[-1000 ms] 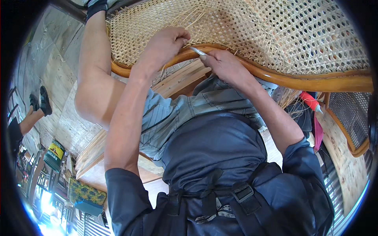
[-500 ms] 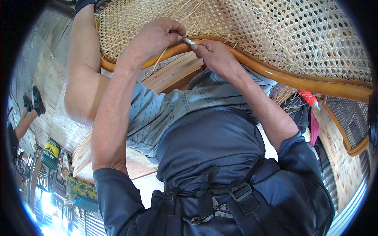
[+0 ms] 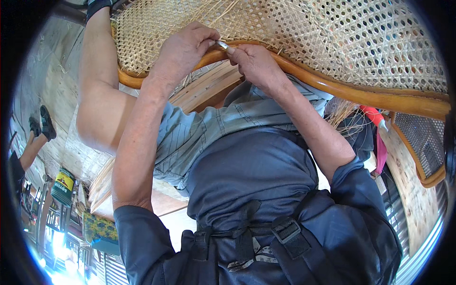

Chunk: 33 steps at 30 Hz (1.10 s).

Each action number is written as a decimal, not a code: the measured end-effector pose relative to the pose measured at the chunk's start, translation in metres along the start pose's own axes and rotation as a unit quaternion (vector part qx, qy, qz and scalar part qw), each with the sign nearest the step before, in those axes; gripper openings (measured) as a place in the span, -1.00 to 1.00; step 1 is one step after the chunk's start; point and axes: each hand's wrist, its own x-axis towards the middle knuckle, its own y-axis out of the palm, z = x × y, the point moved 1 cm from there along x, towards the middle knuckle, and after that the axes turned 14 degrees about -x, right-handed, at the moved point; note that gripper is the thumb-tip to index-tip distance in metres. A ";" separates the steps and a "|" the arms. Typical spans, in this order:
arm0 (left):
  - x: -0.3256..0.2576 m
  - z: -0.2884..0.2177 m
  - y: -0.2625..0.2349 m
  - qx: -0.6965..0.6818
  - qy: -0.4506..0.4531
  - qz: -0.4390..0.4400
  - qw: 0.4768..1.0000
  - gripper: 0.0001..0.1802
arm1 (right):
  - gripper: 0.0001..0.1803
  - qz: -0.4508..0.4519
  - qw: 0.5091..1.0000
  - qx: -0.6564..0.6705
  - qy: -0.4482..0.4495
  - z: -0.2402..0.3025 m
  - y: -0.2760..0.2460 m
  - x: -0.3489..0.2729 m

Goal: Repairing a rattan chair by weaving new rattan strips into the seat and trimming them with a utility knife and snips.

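Canework (image 3: 327, 42) — left hand (image 3: 183, 50), right hand (image 3: 259, 66) — knuckles up.

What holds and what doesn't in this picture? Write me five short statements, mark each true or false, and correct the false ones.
1. The right hand holds a small silvery tool. True.
2. The left hand rests on the knee. False: it is up by the curved wooden rim, its fingers close to the tool.
3. The woven cane has open holes in it. True.
4. The can at the left is red. False: it is green with a yellow patch.
5. A dark sandal shows at the left. True.
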 end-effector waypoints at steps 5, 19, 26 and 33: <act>-0.002 0.001 0.004 0.034 0.051 -0.034 0.998 -0.85 | -0.53 0.006 1.000 0.007 0.010 0.001 0.000 0.001; -0.005 -0.002 0.004 0.058 0.092 -0.042 0.993 -0.87 | -0.67 0.043 0.965 0.246 0.086 -0.006 -0.052 -0.050; -0.007 -0.006 0.008 0.189 0.107 -0.013 0.976 -0.82 | -0.66 0.019 0.966 0.254 0.044 -0.005 -0.048 -0.049; -0.032 -0.030 0.011 0.227 0.093 -0.022 0.969 -0.71 | -0.69 -0.021 0.948 0.315 -0.030 -0.013 -0.049 -0.049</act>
